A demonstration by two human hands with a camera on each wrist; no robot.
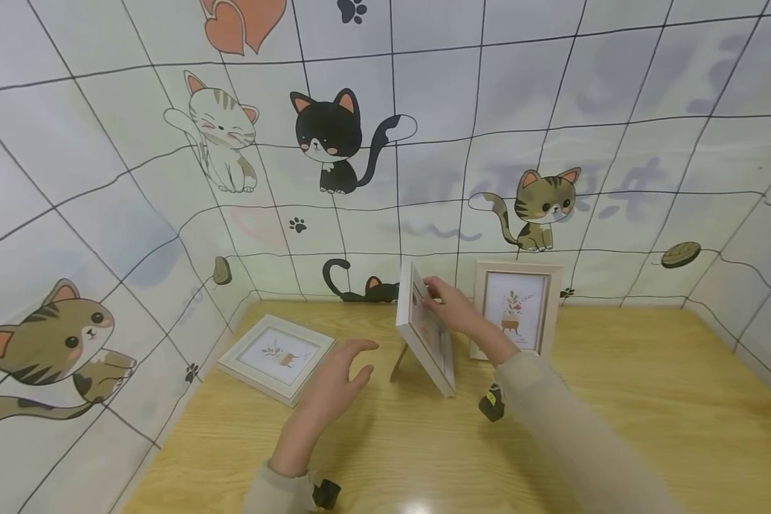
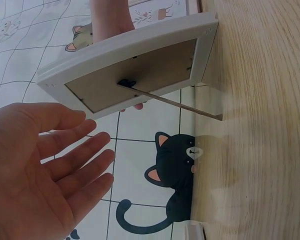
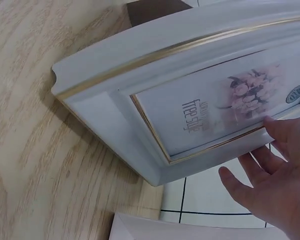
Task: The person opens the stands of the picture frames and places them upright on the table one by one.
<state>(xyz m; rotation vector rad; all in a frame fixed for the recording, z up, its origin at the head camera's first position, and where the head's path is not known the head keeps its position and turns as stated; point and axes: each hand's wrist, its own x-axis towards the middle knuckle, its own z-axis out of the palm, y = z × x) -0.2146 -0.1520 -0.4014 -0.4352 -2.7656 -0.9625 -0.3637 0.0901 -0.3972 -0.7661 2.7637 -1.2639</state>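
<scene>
A white picture frame (image 1: 427, 328) with gold lines and a pink flower print stands turned sideways on the wooden table, its brown back prop (image 2: 175, 103) out behind it. My right hand (image 1: 459, 310) grips its far side edge; in the right wrist view the thumb lies on the front and other fingers (image 3: 262, 162) go behind. My left hand (image 1: 334, 382) is held to the left of the frame with fingers spread, touching nothing in the head view. In the left wrist view the palm and fingers (image 2: 85, 175) show near the frame's back.
A cream frame (image 1: 276, 357) with a plant print lies face up at the left of the table. Another cream frame (image 1: 517, 307) stands upright behind my right forearm. A wall covering with cartoon cats (image 1: 328, 135) rises along the table's back and sides.
</scene>
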